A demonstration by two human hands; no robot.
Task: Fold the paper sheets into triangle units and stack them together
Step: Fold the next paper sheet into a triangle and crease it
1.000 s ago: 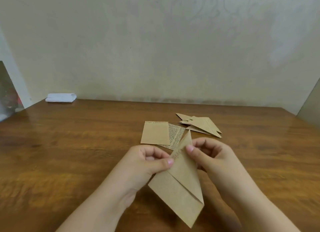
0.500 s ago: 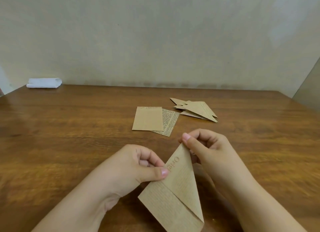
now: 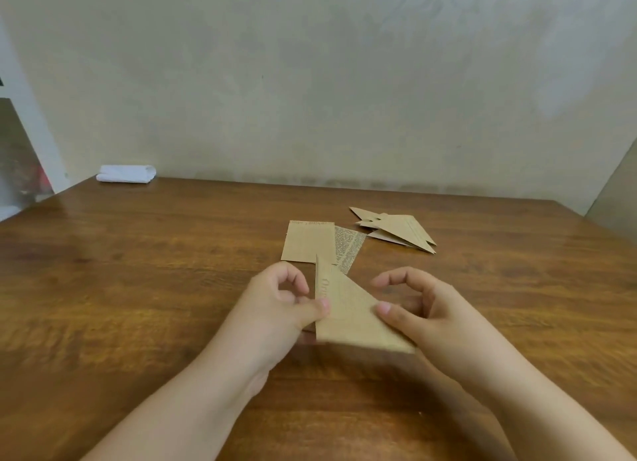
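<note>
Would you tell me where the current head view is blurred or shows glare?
Head view: motion blur smears the lower edge of the folded paper between the left hand and right hand; soft glare sheens the wooden table at far left; the finished triangles stay fairly sharp.

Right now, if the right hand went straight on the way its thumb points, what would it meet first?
The right hand has its thumb pointing leftward onto the folded paper triangle, which it already touches. Beyond it, probably the left hand, whose thumb pinches the triangle's left edge.
</note>
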